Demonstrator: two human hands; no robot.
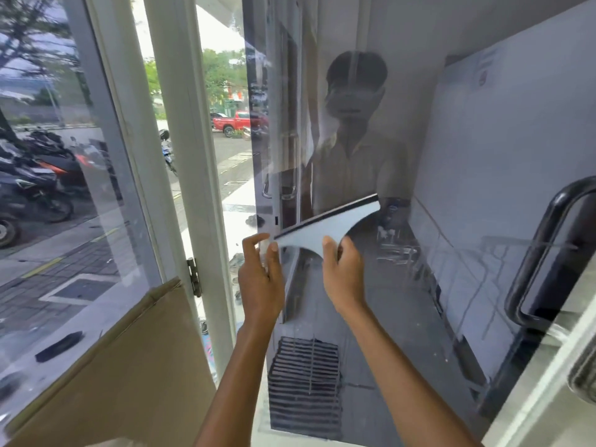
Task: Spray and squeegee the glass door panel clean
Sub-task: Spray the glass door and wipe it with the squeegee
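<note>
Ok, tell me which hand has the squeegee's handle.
The right hand grips the squeegee by its handle, fingers wrapped round it; the left hand only has its thumb at the blade's left tip.

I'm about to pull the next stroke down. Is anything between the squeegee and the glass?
Nothing visible. The squeegee, gripped by the right hand, faces bare streaked glass door panel. The black door handle sits off to the right, clear of a straight downward pull.

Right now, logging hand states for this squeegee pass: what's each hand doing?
Left hand: fingers curled at the left tip of the squeegee; whether it pinches it cannot be told.
Right hand: holding the squeegee by its handle.
</note>
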